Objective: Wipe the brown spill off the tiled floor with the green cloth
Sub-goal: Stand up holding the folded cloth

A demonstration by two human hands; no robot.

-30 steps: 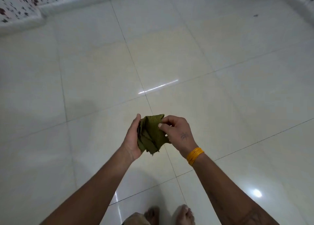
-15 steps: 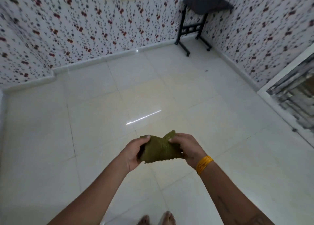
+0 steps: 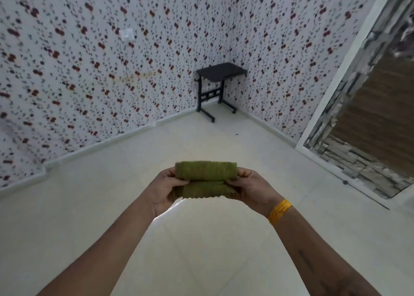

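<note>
Two patterned walls [image 3: 89, 72] fill the upper half of the frame, white with red and dark specks, and meet in a corner right of centre. Below them the pale tiled floor [image 3: 100, 206] spreads over the lower half, bare and open to the left and behind the arms; no brown spill can be made out on it here. At the right edge stands a white-framed panel [image 3: 367, 139] of grey stone pattern around a brown middle, reaching down to the floor. In the far corner a small black table [image 3: 220, 72] on a dark wheeled frame stands against both walls. A white switch plate [image 3: 127, 35] sits on the left wall, in the upper left. No container shows anywhere.

Both forearms rise from the bottom edge toward the middle of the frame. The green cloth [image 3: 205, 178] is held in the air between the hands at centre, folded into a long band with a ragged lower edge, well above the floor. The left hand [image 3: 164, 190] grips its left end, fingers curled round it with the thumb in front; the right hand [image 3: 251, 188] grips the right end the same way. A yellow bangle [image 3: 280, 210] circles the right wrist.

Half a second earlier the cloth was a loose bunch between closer hands; now it is stretched wider and flatter, and the view has tipped up, showing more wall and less floor.
</note>
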